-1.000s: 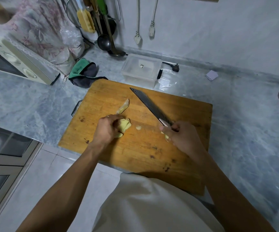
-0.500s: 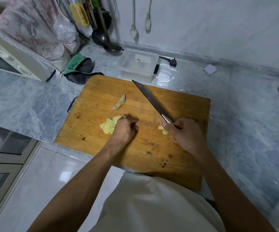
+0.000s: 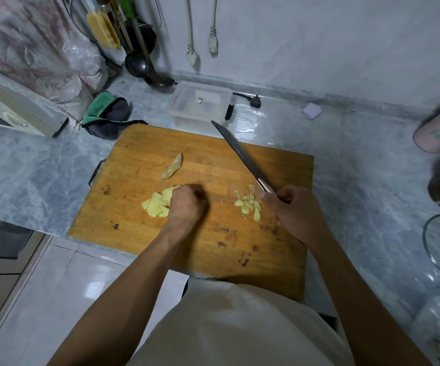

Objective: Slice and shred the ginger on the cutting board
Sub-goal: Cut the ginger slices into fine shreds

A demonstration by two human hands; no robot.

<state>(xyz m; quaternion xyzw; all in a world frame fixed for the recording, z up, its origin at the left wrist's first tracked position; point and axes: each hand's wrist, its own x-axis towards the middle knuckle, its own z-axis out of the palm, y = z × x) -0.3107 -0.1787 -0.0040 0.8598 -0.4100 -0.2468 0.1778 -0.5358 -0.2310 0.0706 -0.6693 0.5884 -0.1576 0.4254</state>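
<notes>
A grey marble counter [image 3: 358, 167] holds a wooden cutting board [image 3: 139, 165]. The left hand [image 3: 186, 204], fingers curled, rests against a pile of ginger slices [image 3: 157, 204]. The right hand [image 3: 291, 210] grips a knife [image 3: 240, 154], blade angled away over the board, beside the shredded ginger [image 3: 249, 206].

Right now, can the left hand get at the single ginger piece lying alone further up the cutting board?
Probably yes. The left hand rests by the ginger slices; bare cutting board lies between it and the ginger piece.
</notes>
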